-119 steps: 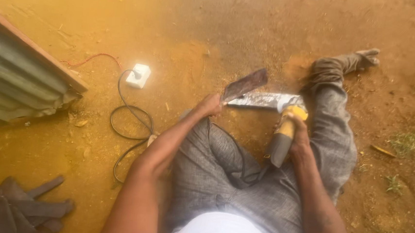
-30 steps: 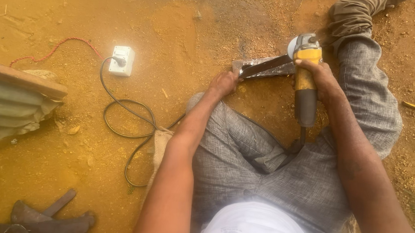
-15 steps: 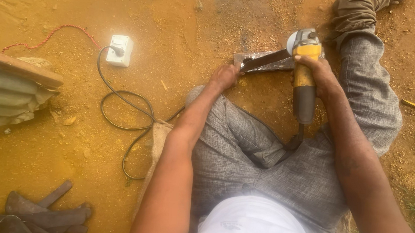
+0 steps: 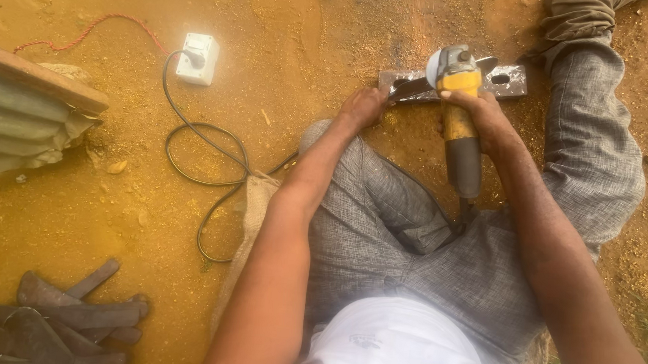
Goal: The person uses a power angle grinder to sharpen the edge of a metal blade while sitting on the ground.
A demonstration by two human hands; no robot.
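2 arms stretched far. Left hand [image 4: 363,105] pressing dark blade [image 4: 410,88], fingers curled on it. Right hand [image 4: 475,110] wrapped around yellow angle grinder [image 4: 460,112], disc over blade on metal bar [image 4: 498,80], far right.

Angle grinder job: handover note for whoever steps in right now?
Left hand: pressed on the near end of the dark blade, pinning it to the metal plate on the ground.
Right hand: gripping the yellow angle grinder, disc at the blade.
Cord runs to the white socket box.
Done: can't tell how much is ground.
Left: pile of dark blades, bottom left.
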